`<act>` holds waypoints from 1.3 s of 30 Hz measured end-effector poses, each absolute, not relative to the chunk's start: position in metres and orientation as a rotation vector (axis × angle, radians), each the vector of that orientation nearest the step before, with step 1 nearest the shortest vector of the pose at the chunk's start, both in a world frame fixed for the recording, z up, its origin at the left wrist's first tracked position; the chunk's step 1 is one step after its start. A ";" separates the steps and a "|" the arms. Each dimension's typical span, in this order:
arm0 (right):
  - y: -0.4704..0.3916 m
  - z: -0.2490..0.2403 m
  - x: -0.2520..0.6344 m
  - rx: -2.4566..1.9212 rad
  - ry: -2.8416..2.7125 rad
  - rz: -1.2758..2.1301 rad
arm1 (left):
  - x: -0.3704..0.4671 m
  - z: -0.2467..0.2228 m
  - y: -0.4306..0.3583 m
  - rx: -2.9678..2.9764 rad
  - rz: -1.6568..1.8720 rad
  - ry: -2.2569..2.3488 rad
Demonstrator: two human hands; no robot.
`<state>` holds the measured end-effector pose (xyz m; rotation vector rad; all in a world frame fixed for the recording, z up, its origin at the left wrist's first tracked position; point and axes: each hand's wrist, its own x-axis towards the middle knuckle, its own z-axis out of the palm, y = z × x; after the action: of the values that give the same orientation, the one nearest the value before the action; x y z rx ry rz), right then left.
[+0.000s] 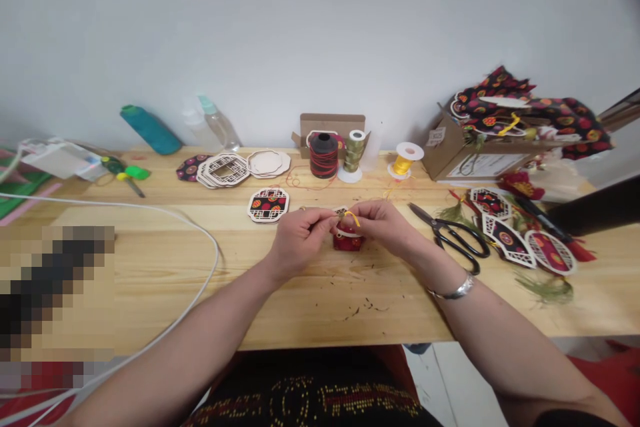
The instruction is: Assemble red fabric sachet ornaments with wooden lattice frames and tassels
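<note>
My left hand [305, 235] and my right hand [383, 223] come close together above the middle of the wooden table. Both pinch a short yellow cord [353, 216], which loops up between the fingertips. Just under the fingers is a small ornament [348, 241] with dark red patterned fabric and a pale rim; the hands partly cover it. Left of my left hand lies a lattice-framed ornament [269, 205] with black and red floral fabric. Black-handled scissors [457, 235] rest open to the right of my right hand.
Behind the hands stand a red-and-black thread spool [324, 157], a green ribbon spool [353, 157] and a yellow cord spool [403, 161]. Several ornaments [510, 240] lie at right before a cardboard box [470, 147]. A white cable [214, 260] crosses the left side.
</note>
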<state>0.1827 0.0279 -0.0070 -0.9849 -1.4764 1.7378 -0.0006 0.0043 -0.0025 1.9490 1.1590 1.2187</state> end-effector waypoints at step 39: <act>0.010 0.000 0.164 -1.035 -1.233 1.764 | 0.002 -0.009 0.001 1.952 1.416 1.254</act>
<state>0.1637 0.0101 0.0000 -1.0353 -1.2330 1.7641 0.0020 0.0012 -0.0085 1.9516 1.2540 1.4159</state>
